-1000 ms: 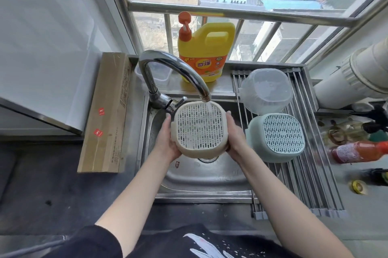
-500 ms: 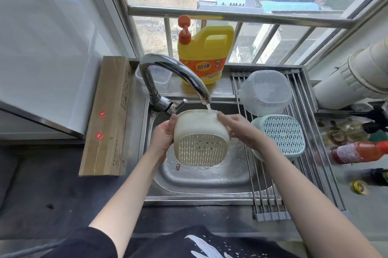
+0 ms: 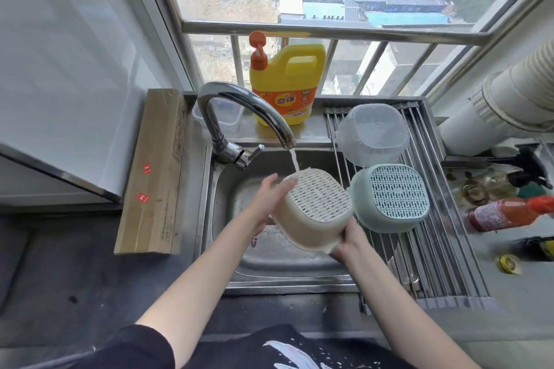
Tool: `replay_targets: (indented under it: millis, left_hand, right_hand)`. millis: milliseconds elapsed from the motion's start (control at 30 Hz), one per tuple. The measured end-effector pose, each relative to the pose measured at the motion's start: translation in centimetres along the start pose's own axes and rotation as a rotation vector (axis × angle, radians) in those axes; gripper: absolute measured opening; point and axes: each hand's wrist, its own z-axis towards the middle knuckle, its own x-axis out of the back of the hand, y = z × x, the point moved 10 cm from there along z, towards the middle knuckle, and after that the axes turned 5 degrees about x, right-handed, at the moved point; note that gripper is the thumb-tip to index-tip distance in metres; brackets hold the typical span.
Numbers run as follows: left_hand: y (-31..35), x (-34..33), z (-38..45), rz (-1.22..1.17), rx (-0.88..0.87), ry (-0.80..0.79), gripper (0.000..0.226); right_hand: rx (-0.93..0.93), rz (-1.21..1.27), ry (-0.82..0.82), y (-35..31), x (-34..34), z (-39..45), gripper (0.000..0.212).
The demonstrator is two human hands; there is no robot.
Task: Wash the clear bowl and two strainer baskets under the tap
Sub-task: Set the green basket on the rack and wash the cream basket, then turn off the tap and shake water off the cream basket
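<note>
A cream strainer basket (image 3: 311,208) is held upside down and tilted over the sink (image 3: 227,212), its far edge under the water running from the tap (image 3: 251,110). My left hand (image 3: 266,197) lies with straight fingers against the basket's left side. My right hand (image 3: 349,241) grips its near rim from below. A green strainer basket (image 3: 389,197) and a clear bowl (image 3: 373,133) rest upside down on the roll-up drying rack (image 3: 443,248) to the right.
A yellow dish-soap jug (image 3: 287,83) and a small clear tub (image 3: 223,115) stand on the ledge behind the tap. A long cardboard box (image 3: 156,170) lies left of the sink. Bottles (image 3: 506,212) and clutter fill the counter at the right, below a white duct (image 3: 503,101).
The basket has been turned and shifted right, its perforated base now facing up and right. My right hand moved from the top edge to the near rim; my left hand opened flat on its side.
</note>
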Motion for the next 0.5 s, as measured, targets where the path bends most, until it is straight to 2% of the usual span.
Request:
replay_targets:
  millis: [67,133,200,267,300,367,433,500]
  left_hand:
    - [0.3,-0.3,0.4,-0.084,0.009,-0.035,0.087]
    - [0.8,1.1,1.4,-0.096,-0.039,0.052,0.083]
    - [2.7,2.4,1.0,-0.005,-0.149,0.144,0.087]
    - [5.5,2.2,-0.5,0.137,-0.265,0.142,0.08]
    - [6.6,1.6,-0.9,0.229,-0.303,0.106,0.075]
    - [8.3,-0.3,-1.7,0.373,-0.373,-0.079,0.071]
    - [8.6,-1.4,-2.1,0.532,-0.39,-0.27,0.075]
    - [8.2,-1.3,-1.7,0.768,-0.39,-0.307,0.083]
  right_hand:
    - [-0.017,0.061,-0.036,0.6,-0.8,-0.6,0.037]
    - [-0.031,0.054,-0.026,1.5,-1.2,-0.7,0.032]
    - [0.0,-0.073,-0.012,2.0,-1.0,-0.3,0.027]
    - [0.049,-0.175,0.024,1.5,-0.4,0.0,0.026]
    - [0.065,-0.177,0.005,1.0,-0.2,0.1,0.025]
    - [0.088,-0.131,-0.065,0.1,-0.1,-0.1,0.032]
    - [0.128,-0.119,-0.131,-1.1,0.1,-0.8,0.052]
    - [0.24,-0.226,-0.214,-2.5,0.1,-2.0,0.068]
